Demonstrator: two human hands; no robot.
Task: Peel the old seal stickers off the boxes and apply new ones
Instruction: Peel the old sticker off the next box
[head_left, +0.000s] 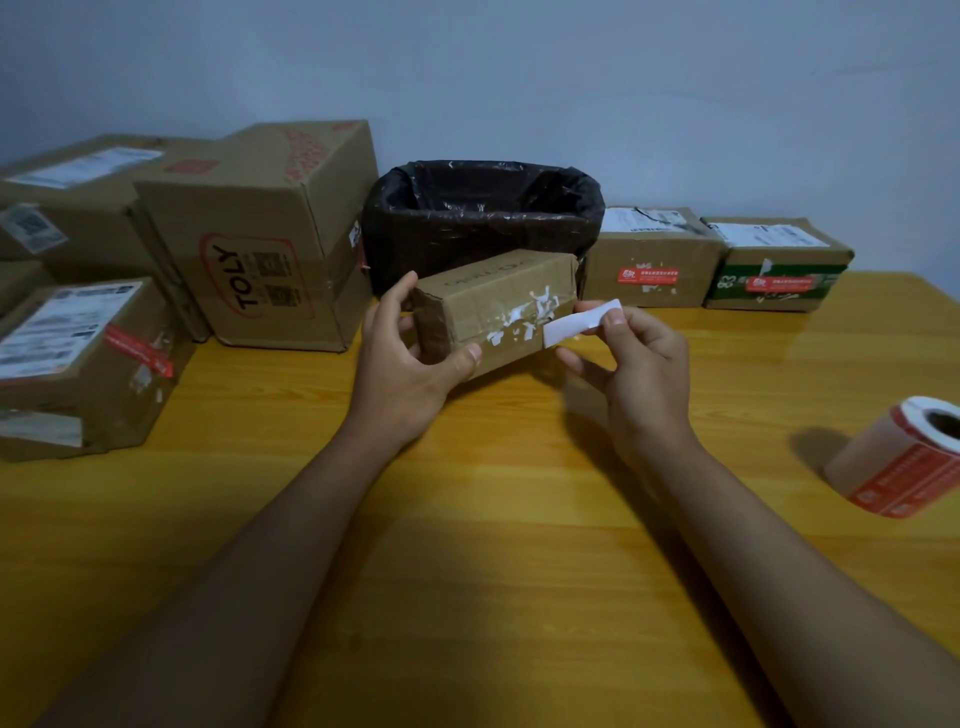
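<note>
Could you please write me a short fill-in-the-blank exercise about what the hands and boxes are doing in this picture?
1. The left hand holds a small cardboard ____ above the table.
2. The right hand pinches a ____ strip that is partly stuck to it.
3. The sticker roll lies on the table to the person's ____.
4. Behind the hands stands a bin lined with a ____ bag.

Missing words: box; white; right; black
</note>
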